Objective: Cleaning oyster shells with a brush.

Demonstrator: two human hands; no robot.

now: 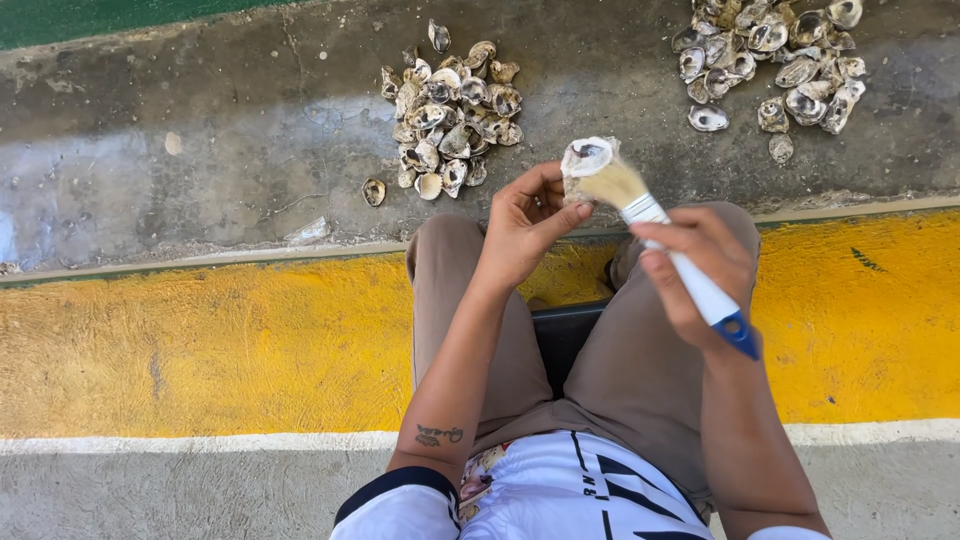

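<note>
My left hand (520, 225) fingers pinch a shell (585, 160) by its lower edge, held above my knees. My right hand (700, 265) is closed round a brush (660, 230) handle, bristles on the shell. Shell looks light, stiff, chalky, likely brittle at the rim; grip the thick edge. Shell piles (450, 115) at 11 o'clock and 1 o'clock (775, 60).

rough chalky shell (585, 160), glossy plastic brush handle (705, 292), pitted concrete floor (230, 150)

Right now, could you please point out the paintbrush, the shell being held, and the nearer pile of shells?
paintbrush (690, 275), head view, on its white handle.
held shell (585, 157), head view, on its pale inner face.
nearer shell pile (450, 120), head view, at the pile's middle.
</note>
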